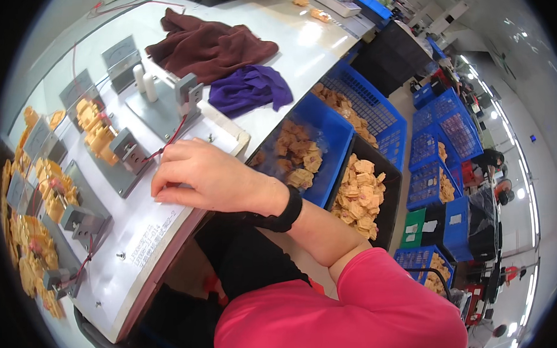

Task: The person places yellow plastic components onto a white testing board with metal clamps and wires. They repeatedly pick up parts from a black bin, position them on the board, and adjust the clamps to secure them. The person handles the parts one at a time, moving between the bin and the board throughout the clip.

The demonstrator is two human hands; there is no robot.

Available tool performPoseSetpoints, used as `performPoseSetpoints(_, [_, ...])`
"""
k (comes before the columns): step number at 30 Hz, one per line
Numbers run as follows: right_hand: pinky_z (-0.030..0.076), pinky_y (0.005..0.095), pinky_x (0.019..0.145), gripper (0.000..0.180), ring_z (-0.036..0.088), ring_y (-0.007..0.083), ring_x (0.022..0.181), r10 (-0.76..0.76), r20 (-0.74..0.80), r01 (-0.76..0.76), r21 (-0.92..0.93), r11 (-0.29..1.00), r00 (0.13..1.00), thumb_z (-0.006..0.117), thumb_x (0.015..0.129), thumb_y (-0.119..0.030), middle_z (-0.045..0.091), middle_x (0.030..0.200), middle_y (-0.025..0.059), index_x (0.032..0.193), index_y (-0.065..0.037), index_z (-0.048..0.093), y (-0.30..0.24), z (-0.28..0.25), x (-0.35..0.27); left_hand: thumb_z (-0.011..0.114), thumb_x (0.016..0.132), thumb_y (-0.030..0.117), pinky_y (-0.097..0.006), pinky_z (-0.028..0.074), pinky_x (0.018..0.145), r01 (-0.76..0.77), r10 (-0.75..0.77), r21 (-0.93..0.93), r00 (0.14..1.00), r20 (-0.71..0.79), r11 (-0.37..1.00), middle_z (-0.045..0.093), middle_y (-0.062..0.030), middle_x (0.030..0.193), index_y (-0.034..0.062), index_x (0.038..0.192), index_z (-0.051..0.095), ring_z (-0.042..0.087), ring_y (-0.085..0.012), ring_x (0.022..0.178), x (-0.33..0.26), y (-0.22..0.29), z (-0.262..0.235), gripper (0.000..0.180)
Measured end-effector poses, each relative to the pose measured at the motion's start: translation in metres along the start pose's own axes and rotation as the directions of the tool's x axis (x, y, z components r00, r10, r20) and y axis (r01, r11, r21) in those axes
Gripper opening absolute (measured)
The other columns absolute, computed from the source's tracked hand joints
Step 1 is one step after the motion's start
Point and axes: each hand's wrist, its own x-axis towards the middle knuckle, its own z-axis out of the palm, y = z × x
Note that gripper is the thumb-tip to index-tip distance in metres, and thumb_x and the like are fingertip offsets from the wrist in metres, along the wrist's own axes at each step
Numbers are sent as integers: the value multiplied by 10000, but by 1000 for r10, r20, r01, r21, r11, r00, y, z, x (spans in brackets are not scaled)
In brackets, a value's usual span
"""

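Observation:
My right hand (pixel 207 177) lies on the white worktop (pixel 138 230), knuckles up and fingers curled, with a black band on the wrist and a pink sleeve above. Its fingertips rest next to a grey metal fixture block (pixel 128 152) and the end of a thin red wire (pixel 171 138). Whether anything is pinched under the fingers is hidden. Orange plastic parts (pixel 96 129) sit stacked in the fixture just beyond the hand. My left hand is out of view.
More grey fixtures with orange parts (pixel 49 190) line the table's left side, with small meters (pixel 121 56) behind them. A brown cloth (pixel 207 46) and a purple cloth (pixel 250 88) lie on the worktop. Blue bins (pixel 333 140) and a black bin (pixel 391 194) of tan parts stand beside the table.

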Motion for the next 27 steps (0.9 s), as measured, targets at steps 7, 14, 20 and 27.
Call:
performPoseSetpoints(7, [480,395,757,89,607,294,841,90,68,-87,-35,996,994,694,862,-141,623,838,85,860,-55,675,-8,-4,1,355,1058,309,-416,418,1041,-26,26,72,1000,-3,997,559,-177,1306,-60,1354,491,542,-269,1189,0,8,7,493])
performPoseSetpoints(14, [466,349,719,86,571,255,821,202,111,-201,-19,979,973,712,852,-89,589,835,80,925,-49,694,-15,-3,4,339,1062,261,-383,442,1017,59,-58,-229,998,9,972,563,-184,1305,-50,1363,482,566,-237,1159,-6,13,5,456])
performPoseSetpoints(20, [475,338,717,83,576,238,818,222,126,-218,-41,975,967,704,866,-86,593,839,79,927,-31,693,-17,-4,4,351,1046,242,-351,462,954,101,-105,-242,995,-3,965,609,-165,1233,-48,1357,493,593,-212,1080,-6,17,10,448])
performPoseSetpoints(27, [490,318,731,91,592,231,830,245,124,-241,-49,969,961,699,872,-76,602,857,84,924,-3,688,-21,-4,7,326,1063,283,-376,448,1007,74,-73,-119,997,18,990,576,-161,1283,-51,1345,496,570,-231,1148,-5,13,4,469])
